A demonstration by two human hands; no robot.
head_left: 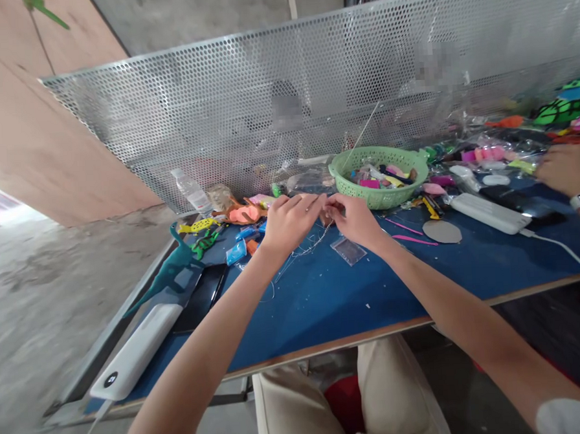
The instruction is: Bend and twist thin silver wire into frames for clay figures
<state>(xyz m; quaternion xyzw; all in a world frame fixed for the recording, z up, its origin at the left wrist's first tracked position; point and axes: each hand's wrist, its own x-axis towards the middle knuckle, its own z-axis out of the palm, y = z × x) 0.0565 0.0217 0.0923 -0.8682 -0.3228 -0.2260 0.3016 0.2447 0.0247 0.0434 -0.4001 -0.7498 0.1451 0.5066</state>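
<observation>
Over the middle of the blue table, my left hand (pixel 294 222) and my right hand (pixel 355 219) meet at the fingertips. The right thumb and fingers pinch near a small brown piece (pixel 326 219), too small to name. My left fingers are bent and close together against the same spot; what they grip is hidden. Thin pale thread (pixel 311 247) trails from below the hands across the table. A small clear plastic bag (pixel 349 251) lies flat below my right hand. Left of my left hand are blue clay packets (pixel 236 252).
A green basket (pixel 339 183) of colourful pieces stands behind my right hand. On the left are a teal dinosaur figure (pixel 174 267), a phone (pixel 203 298) and a white power bank (pixel 136 351). A perforated metal screen (pixel 216 111) bounds the back. At right is another person's hand (pixel 567 171).
</observation>
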